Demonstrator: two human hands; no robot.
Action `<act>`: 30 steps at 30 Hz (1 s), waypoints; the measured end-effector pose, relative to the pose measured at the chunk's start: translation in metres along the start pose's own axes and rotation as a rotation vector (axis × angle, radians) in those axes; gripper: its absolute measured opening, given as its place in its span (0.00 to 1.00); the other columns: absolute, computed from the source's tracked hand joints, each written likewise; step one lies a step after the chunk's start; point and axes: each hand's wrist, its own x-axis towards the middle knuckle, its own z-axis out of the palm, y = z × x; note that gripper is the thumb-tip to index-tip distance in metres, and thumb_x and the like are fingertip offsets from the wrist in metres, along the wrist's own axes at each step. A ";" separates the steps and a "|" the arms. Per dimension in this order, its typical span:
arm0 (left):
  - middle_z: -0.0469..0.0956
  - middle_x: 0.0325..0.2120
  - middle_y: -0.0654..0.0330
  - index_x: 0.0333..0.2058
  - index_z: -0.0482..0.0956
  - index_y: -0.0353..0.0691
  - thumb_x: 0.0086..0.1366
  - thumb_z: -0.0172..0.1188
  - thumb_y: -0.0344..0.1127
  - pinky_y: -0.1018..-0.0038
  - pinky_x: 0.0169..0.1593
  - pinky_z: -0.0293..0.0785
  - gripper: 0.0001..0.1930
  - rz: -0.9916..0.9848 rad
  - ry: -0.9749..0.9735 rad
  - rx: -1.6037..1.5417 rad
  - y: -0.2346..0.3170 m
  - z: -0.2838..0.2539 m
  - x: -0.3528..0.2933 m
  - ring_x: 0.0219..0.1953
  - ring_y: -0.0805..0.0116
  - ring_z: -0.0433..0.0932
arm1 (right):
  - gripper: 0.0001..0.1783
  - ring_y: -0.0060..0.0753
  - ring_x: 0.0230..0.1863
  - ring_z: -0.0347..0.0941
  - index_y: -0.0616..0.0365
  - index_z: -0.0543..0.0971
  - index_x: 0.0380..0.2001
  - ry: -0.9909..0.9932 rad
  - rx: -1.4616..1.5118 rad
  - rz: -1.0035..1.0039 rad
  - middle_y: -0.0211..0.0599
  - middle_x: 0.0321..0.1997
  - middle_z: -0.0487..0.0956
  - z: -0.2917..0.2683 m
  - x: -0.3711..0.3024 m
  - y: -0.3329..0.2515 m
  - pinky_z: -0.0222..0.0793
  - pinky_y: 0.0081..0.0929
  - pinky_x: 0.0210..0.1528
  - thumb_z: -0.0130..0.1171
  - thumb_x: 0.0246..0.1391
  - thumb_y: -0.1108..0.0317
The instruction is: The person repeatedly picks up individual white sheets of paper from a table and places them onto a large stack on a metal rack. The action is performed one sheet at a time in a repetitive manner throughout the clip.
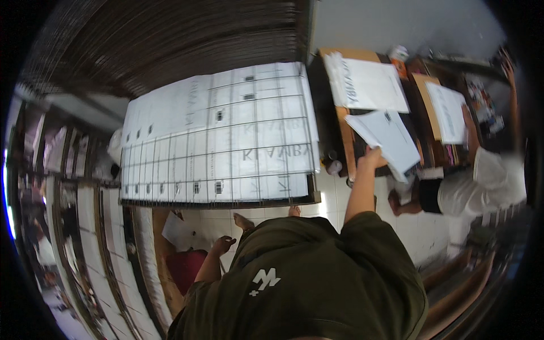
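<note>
My right hand (372, 156), with the arm stretched out to the far right, grips the near edge of some flat white printed sheets (391, 139). These sheets lie at a slant over the near end of a wooden table, close to another white stack (374, 85). Low at my left side hangs my left hand (223, 245), its fingers loosely bent and nothing visible in it. In front of me stands a wire drying rack (221, 204), its lowered wire shelf covered with white printed sheets (221, 136).
Raised wire shelves (187, 39) lean above the rack's back. At right, another person in a white shirt (481, 181) reaches toward a white sheet (447, 113) on a board. More racks (96, 226) line the left. A red seat (187, 269) stands near my left hand.
</note>
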 end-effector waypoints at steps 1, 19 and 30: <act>0.75 0.41 0.45 0.43 0.75 0.35 0.56 0.57 0.55 0.63 0.48 0.69 0.28 -0.200 -0.032 -0.274 0.093 -0.045 -0.009 0.45 0.51 0.74 | 0.23 0.40 0.40 0.73 0.62 0.64 0.49 -0.131 0.007 -0.055 0.46 0.48 0.70 0.011 -0.012 -0.032 0.73 0.33 0.35 0.49 0.46 0.79; 0.78 0.33 0.52 0.42 0.75 0.35 0.56 0.61 0.49 0.68 0.40 0.70 0.23 -0.572 0.053 -0.478 0.009 -0.054 -0.058 0.35 0.65 0.75 | 0.37 0.37 0.37 0.70 0.52 0.50 0.53 -0.412 0.337 -0.586 0.48 0.45 0.63 0.173 0.038 -0.252 0.73 0.35 0.35 0.54 0.41 0.84; 0.78 0.26 0.52 0.41 0.76 0.36 0.54 0.61 0.52 0.69 0.36 0.71 0.25 -0.277 -0.024 -0.350 -0.025 -0.041 0.013 0.29 0.66 0.76 | 0.15 0.30 0.33 0.71 0.58 0.64 0.41 -0.253 -0.069 0.029 0.37 0.38 0.71 0.005 0.127 -0.053 0.73 0.23 0.25 0.49 0.48 0.78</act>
